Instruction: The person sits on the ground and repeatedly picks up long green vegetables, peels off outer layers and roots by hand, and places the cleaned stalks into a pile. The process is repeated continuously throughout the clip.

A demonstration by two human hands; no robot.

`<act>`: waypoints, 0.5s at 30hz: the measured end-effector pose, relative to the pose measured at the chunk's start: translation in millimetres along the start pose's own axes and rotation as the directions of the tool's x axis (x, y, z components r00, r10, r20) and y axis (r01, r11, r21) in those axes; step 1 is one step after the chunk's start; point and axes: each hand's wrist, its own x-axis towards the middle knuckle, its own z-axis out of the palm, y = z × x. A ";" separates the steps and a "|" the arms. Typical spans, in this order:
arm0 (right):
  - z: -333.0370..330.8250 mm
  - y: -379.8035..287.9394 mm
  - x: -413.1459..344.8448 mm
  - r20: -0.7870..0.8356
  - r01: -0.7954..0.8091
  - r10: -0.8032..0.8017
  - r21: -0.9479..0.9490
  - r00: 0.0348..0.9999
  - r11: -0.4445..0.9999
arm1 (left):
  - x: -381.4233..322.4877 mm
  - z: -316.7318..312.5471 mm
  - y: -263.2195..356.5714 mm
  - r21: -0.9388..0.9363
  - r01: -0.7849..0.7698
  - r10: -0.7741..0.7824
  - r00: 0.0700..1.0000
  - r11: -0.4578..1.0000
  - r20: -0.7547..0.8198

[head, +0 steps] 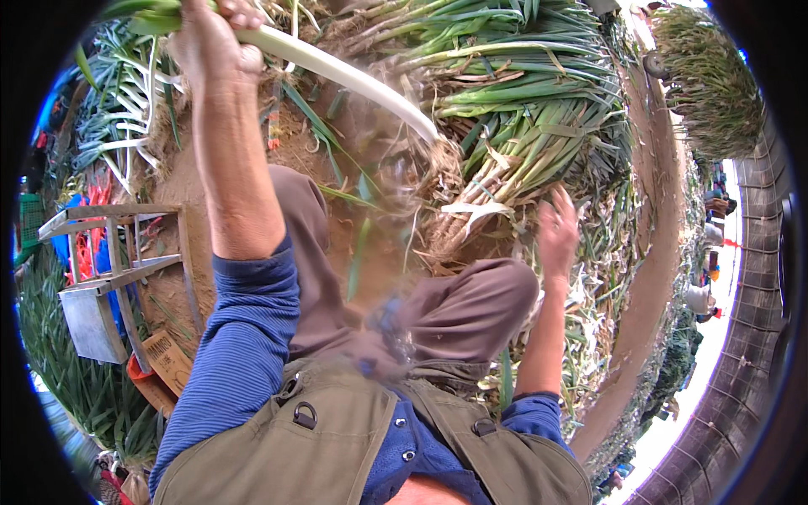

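My left hand [218, 41], raised at the upper left, is closed around a long green onion [347, 79] near its green leaves. Its thick white stalk slants down to the right and ends in shaggy roots. My right hand [558, 230] is held out at the right with its fingers apart and nothing in it. Beside that hand lies a bundle of green onions [499, 170] with brownish stalks and roots towards me. A larger pile of green onions [530, 63] spreads behind it. Part of the middle is blurred.
Bare soil [170, 208] lies around my bent knees. At the left are a metal frame stand [120, 278], a cardboard box [167, 360] bearing writing, a green crate [28, 218] and peeled white-stalked onions [129, 113]. Leaf scraps [587, 315] litter the right; a tall onion stack [707, 82] stands beyond.
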 end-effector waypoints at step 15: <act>122.9 -205.8 16.5 0.755 -0.640 -0.226 0.646 0.615 0.415 | -88.0 47.9 -64.4 0.516 0.508 -0.687 0.685 0.690 0.244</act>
